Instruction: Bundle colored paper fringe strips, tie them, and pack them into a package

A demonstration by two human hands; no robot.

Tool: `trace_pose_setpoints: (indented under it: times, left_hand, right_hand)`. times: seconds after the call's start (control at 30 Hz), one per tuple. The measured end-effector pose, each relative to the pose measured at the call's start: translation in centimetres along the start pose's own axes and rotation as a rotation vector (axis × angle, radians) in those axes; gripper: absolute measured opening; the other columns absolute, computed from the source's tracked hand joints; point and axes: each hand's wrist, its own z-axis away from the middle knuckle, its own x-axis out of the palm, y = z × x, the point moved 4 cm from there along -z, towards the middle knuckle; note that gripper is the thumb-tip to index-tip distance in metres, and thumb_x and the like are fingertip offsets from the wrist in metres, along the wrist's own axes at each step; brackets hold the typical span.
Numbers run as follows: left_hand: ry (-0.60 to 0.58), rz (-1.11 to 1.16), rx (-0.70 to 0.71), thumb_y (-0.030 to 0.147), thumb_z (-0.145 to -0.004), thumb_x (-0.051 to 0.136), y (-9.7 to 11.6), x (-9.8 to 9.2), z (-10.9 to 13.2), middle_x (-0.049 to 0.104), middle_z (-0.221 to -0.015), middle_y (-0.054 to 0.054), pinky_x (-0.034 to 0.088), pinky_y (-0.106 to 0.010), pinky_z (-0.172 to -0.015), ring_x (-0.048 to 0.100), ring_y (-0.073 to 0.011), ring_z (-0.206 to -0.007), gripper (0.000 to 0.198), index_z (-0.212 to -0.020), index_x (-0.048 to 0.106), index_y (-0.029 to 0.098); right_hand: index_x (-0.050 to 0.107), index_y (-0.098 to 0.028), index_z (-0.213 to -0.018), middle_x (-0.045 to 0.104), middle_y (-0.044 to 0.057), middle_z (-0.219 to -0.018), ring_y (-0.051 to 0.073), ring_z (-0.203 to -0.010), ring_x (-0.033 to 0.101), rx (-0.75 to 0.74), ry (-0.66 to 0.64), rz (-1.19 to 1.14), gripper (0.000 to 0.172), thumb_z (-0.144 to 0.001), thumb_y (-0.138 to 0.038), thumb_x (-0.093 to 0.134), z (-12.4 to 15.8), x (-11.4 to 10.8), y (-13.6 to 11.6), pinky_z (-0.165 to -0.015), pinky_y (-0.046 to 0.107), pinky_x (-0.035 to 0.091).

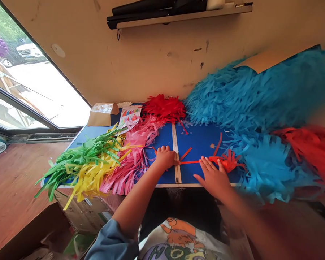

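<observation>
Left hand (166,157) curls around one end of a narrow red strip (190,162) stretched over the blue counter (203,139); the right hand (215,178), spread flat, rests beside the fringed red tassel (230,163). Blue fringe (268,162) lies further right.

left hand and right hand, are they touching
Apart. The head view shows blue tabletop and red strip in the gap between the left hand and the right hand.

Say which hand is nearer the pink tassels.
Left. The left hand is just to the right of the pink tassels; the right hand is farther right, flat beside the small red tassel.
</observation>
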Motion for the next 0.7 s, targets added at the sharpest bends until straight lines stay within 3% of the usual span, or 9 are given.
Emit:
trace_pose_setpoints:
  times: [0.13,0.27,0.43,0.57,0.7]
  left_hand:
    - [0.02,-0.007,0.006,0.058,-0.078,0.05,0.0,0.0,0.1,0.055,-0.102,-0.015,0.035,-0.04,-0.08,0.048,-0.0325,-0.1,0.048,-0.096,0.065,0.016]
    - [0.11,-0.019,0.074,0.049,-0.077,0.057,0.8,-0.8,1.3,0.054,-0.104,-0.014,0.033,-0.042,-0.085,0.046,-0.0321,-0.102,0.037,-0.094,0.065,0.016]
    - [0.219,-0.026,0.307,0.031,-0.081,0.056,4.9,-1.5,3.0,0.052,-0.115,-0.01,0.033,-0.039,-0.09,0.044,-0.0274,-0.106,0.024,-0.102,0.06,0.019]
    - [0.221,-0.027,0.43,0.026,-0.087,0.048,8.1,-0.5,2.7,0.056,-0.104,-0.008,0.042,-0.035,-0.078,0.052,-0.024,-0.096,0.021,-0.104,0.057,0.017]
    - [0.227,-0.037,0.435,0.016,-0.089,0.043,9.0,0.6,1.5,0.057,-0.094,-0.008,0.045,-0.033,-0.073,0.056,-0.0228,-0.09,0.017,-0.097,0.057,0.016]
  right_hand:
    - [0.046,-0.007,-0.129,0.043,0.017,-0.134,0.03,-0.122,0.043,0.041,0.042,0.056,0.06,-0.091,-0.049,0.025,0.4,-0.5,0.8,-0.102,0.059,0.012]
    - [0.062,-0.013,-0.112,0.056,0.013,-0.124,0.034,-0.114,0.046,0.063,0.133,0.106,0.041,-0.09,-0.037,0.036,-0.4,-2.1,0.6,-0.092,0.054,0.026]
    - [0.069,-0.017,-0.077,0.066,0.01,-0.103,0.03,-0.098,0.05,0.006,0.206,0.154,0.026,-0.083,-0.011,0.044,-2.1,-3.5,0.3,-0.083,0.045,0.029]
    - [0.067,-0.016,-0.074,0.066,0.008,-0.082,0.025,-0.088,0.051,-0.065,0.204,0.168,0.023,-0.08,-0.006,0.047,-2.4,-3.3,0.4,-0.079,0.04,0.03]
    - [0.066,-0.016,-0.075,0.064,0.008,-0.082,0.023,-0.084,0.049,-0.08,0.228,0.173,0.022,-0.082,-0.008,0.047,-2.0,-2.8,0.8,-0.078,0.038,0.029]
